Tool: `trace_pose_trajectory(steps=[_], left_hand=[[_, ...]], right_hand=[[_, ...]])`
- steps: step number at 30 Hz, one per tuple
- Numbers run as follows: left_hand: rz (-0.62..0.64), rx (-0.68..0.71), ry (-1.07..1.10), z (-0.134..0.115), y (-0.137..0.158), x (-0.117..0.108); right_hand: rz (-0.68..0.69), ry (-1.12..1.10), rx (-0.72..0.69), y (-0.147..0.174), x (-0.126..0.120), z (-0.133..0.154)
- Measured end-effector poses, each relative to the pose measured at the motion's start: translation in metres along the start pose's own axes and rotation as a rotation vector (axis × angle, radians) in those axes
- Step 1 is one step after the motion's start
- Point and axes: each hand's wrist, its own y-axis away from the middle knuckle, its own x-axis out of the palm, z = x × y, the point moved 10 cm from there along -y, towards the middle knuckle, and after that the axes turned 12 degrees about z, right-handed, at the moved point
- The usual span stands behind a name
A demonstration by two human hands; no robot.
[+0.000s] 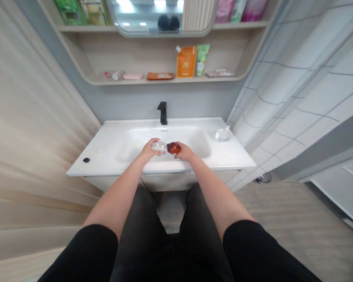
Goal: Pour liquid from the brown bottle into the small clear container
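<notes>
Over the front of the white sink point(194, 135), my left hand point(148, 150) is closed around a clear plastic bottle point(159, 146). My right hand point(184, 151) grips a brown bottle point(174, 148), glossy and see-through. The two bottles point toward each other, their necks meeting or nearly so; whether they touch I cannot tell. Both lie roughly sideways above the basin. A small black round cap point(86, 160) rests at the left end of the counter. Another clear plastic bottle point(222, 134) lies on the counter's right side.
Behind the basin stands a black faucet point(162, 112). The shelf point(129, 51) above holds an orange pouch point(186, 62), a green tube point(202, 59) and several small packs. A tiled wall point(270, 109) borders the right side, a curtain point(32, 109) the left.
</notes>
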Motion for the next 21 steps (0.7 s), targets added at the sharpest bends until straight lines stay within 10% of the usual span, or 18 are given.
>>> trace_pose_trajectory(steps=[21], left_hand=[[-0.028,0.035,-0.007,-0.0048,-0.0008,-0.0009]], right_hand=[[0.012,0.022,0.024,-0.0014,0.0016,-0.0033]])
